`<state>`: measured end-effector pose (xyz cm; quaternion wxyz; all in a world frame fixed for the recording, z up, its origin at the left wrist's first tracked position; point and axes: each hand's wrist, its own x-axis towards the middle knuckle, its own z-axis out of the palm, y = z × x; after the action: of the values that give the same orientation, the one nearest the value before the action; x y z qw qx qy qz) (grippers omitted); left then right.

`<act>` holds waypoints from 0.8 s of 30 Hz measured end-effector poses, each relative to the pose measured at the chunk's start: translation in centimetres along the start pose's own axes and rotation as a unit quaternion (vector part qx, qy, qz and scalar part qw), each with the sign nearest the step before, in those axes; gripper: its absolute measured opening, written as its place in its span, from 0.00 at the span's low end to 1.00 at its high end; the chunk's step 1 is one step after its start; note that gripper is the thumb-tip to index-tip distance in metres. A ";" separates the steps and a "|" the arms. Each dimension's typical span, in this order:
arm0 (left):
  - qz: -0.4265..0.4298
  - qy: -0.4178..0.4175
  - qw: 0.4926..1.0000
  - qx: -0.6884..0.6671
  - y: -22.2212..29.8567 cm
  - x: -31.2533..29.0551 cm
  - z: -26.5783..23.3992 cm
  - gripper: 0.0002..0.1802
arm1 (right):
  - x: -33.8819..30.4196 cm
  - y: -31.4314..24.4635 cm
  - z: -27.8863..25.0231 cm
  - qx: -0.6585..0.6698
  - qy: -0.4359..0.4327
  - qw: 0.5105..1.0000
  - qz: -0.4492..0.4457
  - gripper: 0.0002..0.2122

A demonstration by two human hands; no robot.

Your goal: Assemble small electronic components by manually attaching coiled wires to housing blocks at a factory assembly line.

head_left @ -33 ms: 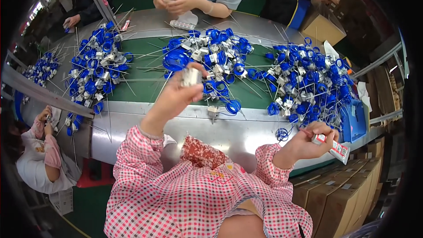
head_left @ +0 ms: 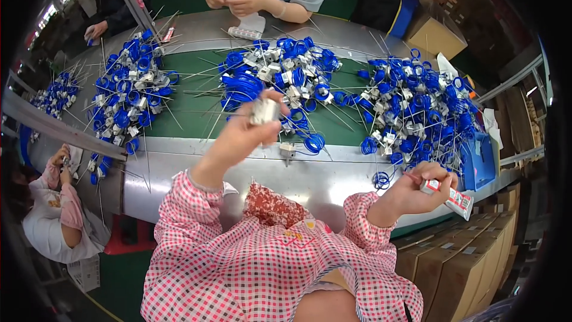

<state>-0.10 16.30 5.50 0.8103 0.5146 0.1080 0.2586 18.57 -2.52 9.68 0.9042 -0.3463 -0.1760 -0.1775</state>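
My left hand [head_left: 235, 140] is raised over the near side of the table, its fingers closed around a white box-shaped part [head_left: 266, 111]. A blurred blue wire coil [head_left: 241, 88] is right beside that part; whether they are joined is unclear. At the right, my right hand [head_left: 414, 195] is wrapped round a white and red squeeze tube [head_left: 459, 204], whose flattened end sticks out past the fingers. A thin reddish tip pokes out on the hand's other side. Below the left hand, a single grey-white part [head_left: 288, 151] rests at the metal edge with a blue coil [head_left: 314, 143] beside it.
Piles of white parts with blue coils and thin metal rods lie at the centre [head_left: 298, 68], right [head_left: 417, 104] and left [head_left: 132, 83]. A blue bin [head_left: 478, 164] stands at the right edge, above stacked cartons [head_left: 459, 256]. Co-workers sit across the table and at the left.
My left hand has shifted slightly right and down with the white part, and the blue coil beside it has moved too. The right hand has barely moved.
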 end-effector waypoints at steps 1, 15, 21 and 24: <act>-0.022 -0.029 0.999 0.028 -0.1 -0.1 1.0 0.26 | -0.1 -0.1 0.1 0.021 -0.012 1.000 0.003 0.04; 0.002 -0.119 0.844 0.522 3.0 -2.6 -1.6 0.24 | 3.3 0.3 -2.3 -0.015 0.035 0.999 -0.038 0.05; 0.071 -0.063 0.991 0.096 -0.3 -3.4 -5.7 0.27 | 4.9 0.9 -3.0 -0.022 0.070 0.996 -0.048 0.05; 0.093 0.012 0.972 -0.214 -2.0 -2.2 -3.3 0.23 | 5.5 1.5 -3.4 -0.001 0.092 0.995 -0.044 0.07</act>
<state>-2.80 17.04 2.02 0.8726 0.3337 0.0117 0.3565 24.72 -4.94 8.94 0.9075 -0.3211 -0.1069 -0.2489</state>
